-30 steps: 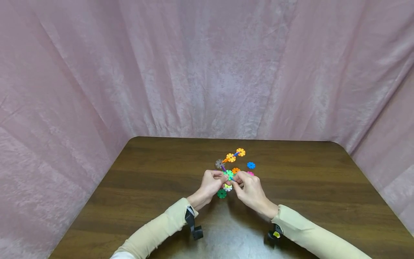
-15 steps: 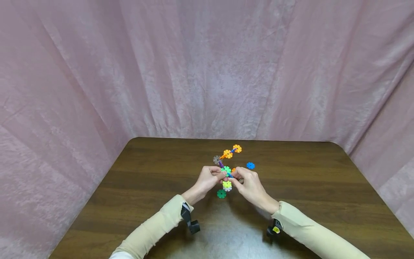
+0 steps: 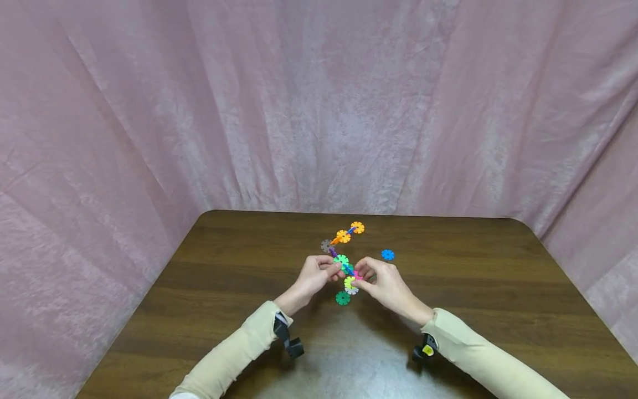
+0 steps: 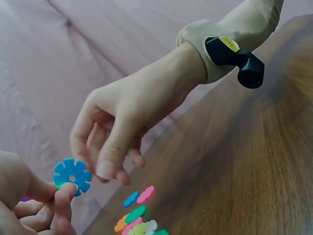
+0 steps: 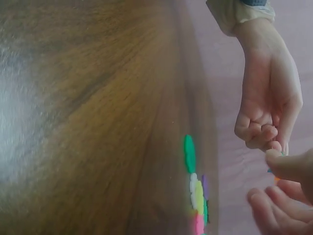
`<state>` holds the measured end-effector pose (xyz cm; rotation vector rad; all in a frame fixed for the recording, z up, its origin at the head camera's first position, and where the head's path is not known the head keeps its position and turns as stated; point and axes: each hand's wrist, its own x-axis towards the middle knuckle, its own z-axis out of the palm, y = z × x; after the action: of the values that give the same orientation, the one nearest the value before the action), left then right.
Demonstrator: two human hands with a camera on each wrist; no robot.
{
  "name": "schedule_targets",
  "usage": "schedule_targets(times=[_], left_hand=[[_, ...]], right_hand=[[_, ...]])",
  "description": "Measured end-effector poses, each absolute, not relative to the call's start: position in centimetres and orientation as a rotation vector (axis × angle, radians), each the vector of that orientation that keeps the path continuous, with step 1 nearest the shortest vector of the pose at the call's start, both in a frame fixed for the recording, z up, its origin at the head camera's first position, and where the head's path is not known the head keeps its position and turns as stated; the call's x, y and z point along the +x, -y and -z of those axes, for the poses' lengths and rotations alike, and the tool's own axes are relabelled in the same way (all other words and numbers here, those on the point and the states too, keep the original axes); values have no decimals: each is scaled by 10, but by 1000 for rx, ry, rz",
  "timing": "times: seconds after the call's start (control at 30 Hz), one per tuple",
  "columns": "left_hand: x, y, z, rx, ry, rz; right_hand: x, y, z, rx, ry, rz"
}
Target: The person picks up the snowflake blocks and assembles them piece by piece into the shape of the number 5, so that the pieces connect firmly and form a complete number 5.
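Observation:
My left hand pinches a chain of notched plastic discs near its light green disc. From there the chain runs up through purple, grey, orange and blue pieces to an orange disc at its far end. At the near end sits a blue disc, face-on in the left wrist view beside the left fingertips. My right hand is just right of this blue disc, fingers loosely bent; the left wrist view shows a gap between its fingertips and the disc.
Loose discs lie on the brown wooden table under the hands: pink, yellow, white and dark green. A loose blue disc lies farther right. Pink curtains hang behind the table.
My left hand has moved left with the chain, its far end shifting left too. My right fingers, earlier pinching the blue disc, have come off it, and the pink disc shows beside them.

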<state>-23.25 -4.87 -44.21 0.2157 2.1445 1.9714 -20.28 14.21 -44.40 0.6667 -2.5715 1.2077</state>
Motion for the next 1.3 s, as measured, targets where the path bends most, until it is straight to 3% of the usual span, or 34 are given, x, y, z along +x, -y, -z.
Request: schedule_targets(times=[0.57, 1.3], left_hand=[[-238, 57, 445, 198, -2192, -1925], [-239, 48, 445, 206, -2101, -1938]], right_hand=[[-207, -132, 456, 1033, 2963, -865], [-207, -132, 455, 976, 2971, -875]])
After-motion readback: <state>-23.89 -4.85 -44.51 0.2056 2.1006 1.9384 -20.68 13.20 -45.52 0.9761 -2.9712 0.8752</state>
